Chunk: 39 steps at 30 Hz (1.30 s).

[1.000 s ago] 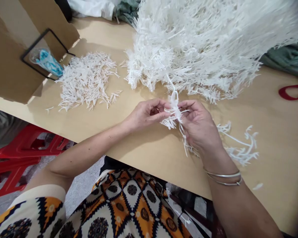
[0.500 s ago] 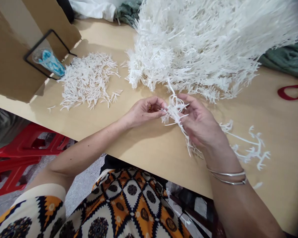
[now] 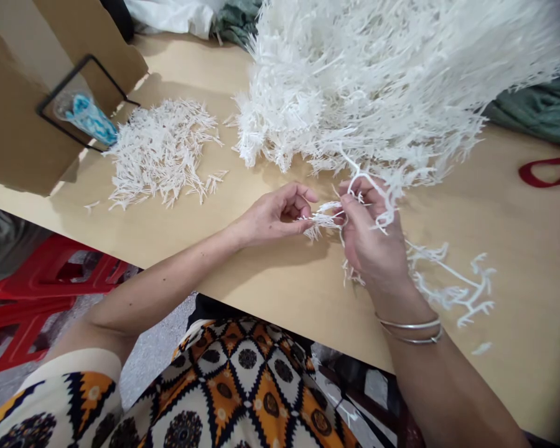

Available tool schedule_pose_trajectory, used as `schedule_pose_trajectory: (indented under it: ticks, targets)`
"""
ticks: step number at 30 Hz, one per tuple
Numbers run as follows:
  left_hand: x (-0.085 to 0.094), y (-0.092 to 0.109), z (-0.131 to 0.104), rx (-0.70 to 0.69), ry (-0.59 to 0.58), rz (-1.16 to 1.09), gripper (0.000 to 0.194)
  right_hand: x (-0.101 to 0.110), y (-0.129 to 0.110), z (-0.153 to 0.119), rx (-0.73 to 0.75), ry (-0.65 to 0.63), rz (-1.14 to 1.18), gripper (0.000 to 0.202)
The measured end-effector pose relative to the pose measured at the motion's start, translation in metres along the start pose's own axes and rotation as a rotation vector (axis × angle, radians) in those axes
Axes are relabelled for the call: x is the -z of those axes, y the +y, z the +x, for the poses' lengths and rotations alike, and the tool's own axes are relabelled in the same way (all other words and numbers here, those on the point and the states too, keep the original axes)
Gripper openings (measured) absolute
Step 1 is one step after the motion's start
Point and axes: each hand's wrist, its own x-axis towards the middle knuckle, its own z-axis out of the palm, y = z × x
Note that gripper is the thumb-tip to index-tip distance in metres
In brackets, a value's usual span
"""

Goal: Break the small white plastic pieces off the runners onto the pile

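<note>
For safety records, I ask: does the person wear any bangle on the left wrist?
No, the silvery bangles are around the right wrist; the left wrist is bare.

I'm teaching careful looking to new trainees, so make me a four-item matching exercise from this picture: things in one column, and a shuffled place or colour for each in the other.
Things
1. Looped strap
2. Bangles
3. Small white pile
4. Fringed white strands

Places and colours
A. Between the left hand and the right hand
B. Near the cardboard box
C. Red, at the picture's right edge
D. Around the right wrist

Right pairs: 1-C, 2-D, 3-B, 4-A
</note>
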Motion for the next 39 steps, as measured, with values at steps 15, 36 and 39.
schedule_pose_trajectory:
  ticks: [15, 36, 39]
  targets:
    - [0.001, 0.002, -0.002, 0.017, 0.023, 0.141, 0.032, 0.007, 0.016, 0.012, 0.004, 0.133, -0.242, 0.019]
    - [-0.021, -0.017, -0.001, -0.308, 0.061, 0.927, 0.018, 0.002, -0.013, 0.004, 0.071, -0.1, -0.476, 0.033]
    - [-0.022, -0.012, -0.002, -0.277, 0.057, 0.981, 0.022, 0.006, -0.002, 0.009, 0.175, 0.062, -0.526, 0.017]
